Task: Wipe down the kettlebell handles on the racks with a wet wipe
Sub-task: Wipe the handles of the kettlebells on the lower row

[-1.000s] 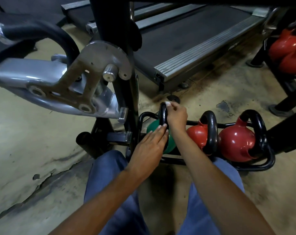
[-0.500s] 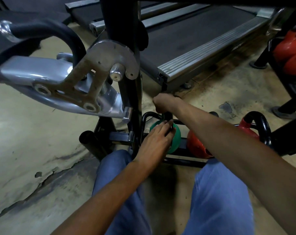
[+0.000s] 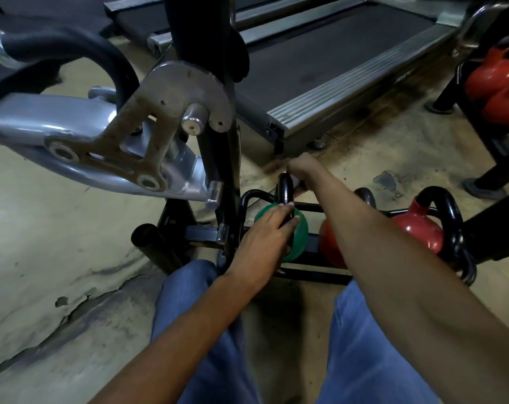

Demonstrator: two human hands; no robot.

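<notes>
**Both hands on the green kettlebell at the floor rack**

The green kettlebell (image 3: 298, 237) sits at the left end of a low black rack (image 3: 311, 277) on the concrete floor (image 3: 58, 228), directly in front of the person's knees. Its black handle (image 3: 285, 189) stands upright above the green body.

The left hand (image 3: 265, 243) lies flat against the near side of the green body, fingers together and extended upward, the fingertips (image 3: 289, 211) reaching the base of the handle. It presses on the bell rather than closing around it.

The right hand (image 3: 301, 169) reaches across to the top and far side of the handle. It is curled over the loop, but the fingers are largely hidden behind the handle and blurred; how far they close, and whether a wipe is held there, cannot be told.

To the right on the same rack stand two red kettlebells. The nearer one (image 3: 332, 249) is mostly covered by the right forearm; only part of its body and a bit of black handle show. The farther one (image 3: 416, 231) is in clear view with its thick black handle arching over it.

A grey metal machine arm (image 3: 107, 135) hangs to the left of the rack, fixed to a black upright post. A treadmill (image 3: 335, 74) lies behind. More red kettlebells (image 3: 498, 80) rest on a second rack at the upper right edge. Blue trouser legs (image 3: 206, 330) fill the lower frame.
</notes>
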